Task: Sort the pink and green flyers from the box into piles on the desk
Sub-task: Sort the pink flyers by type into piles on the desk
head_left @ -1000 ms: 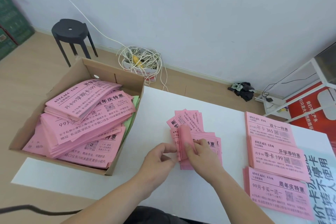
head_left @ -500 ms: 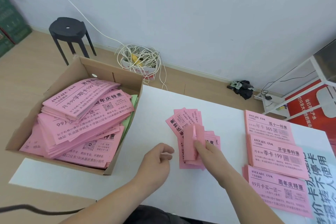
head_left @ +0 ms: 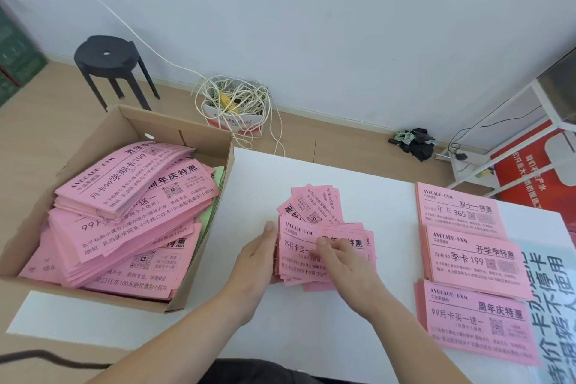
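A cardboard box (head_left: pixel 199 293) at the left holds a heap of pink flyers (head_left: pixel 124 215), with green flyers (head_left: pixel 208 215) showing at its right side. On the white desk (head_left: pixel 367 184) lies a loose stack of pink flyers (head_left: pixel 297 246). My left hand (head_left: pixel 255 262) presses flat against that stack's left edge. My right hand (head_left: pixel 346 268) rests on top of the stack, fingers spread over the uppermost sheet. Three neat pink piles sit at the right: a far pile (head_left: pixel 458 209), a middle pile (head_left: pixel 473 259) and a near pile (head_left: pixel 477 321).
A large light-blue printed sheet (head_left: pixel 558 305) lies under the right piles at the desk's edge. Beyond the desk stand a black stool (head_left: pixel 106 56), a bag of tangled white cord (head_left: pixel 233 103) and a white rack (head_left: pixel 530 121) with a red sign.
The flyer my right hand held curled upright now lies flat on the middle stack. My left hand moved in from the desk to the stack's left edge.
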`<state>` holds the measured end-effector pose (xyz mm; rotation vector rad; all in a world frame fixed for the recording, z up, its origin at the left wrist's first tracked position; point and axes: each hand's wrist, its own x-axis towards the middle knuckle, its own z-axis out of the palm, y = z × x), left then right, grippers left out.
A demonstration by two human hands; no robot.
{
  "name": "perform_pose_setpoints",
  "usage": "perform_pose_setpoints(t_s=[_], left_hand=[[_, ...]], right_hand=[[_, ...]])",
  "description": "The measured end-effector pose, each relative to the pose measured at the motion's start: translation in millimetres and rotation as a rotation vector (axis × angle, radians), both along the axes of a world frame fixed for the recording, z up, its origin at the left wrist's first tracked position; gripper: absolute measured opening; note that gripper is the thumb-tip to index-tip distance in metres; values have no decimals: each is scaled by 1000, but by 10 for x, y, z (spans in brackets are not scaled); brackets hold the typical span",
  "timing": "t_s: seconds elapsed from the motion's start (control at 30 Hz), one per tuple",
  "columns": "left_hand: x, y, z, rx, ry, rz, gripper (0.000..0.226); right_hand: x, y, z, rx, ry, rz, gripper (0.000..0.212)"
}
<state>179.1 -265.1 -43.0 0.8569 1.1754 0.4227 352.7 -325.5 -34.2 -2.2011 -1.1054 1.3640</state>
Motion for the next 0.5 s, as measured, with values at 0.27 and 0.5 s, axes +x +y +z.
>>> perform_pose_setpoints(t_s=[0.27, 0.5], left_hand=[[91, 134, -98, 299, 311, -247, 37], [-245, 149, 84, 353, 128, -177, 26]], right_hand=[[51, -117, -199, 181, -74, -72, 56], [322, -274, 0, 277, 185, -609, 68]])
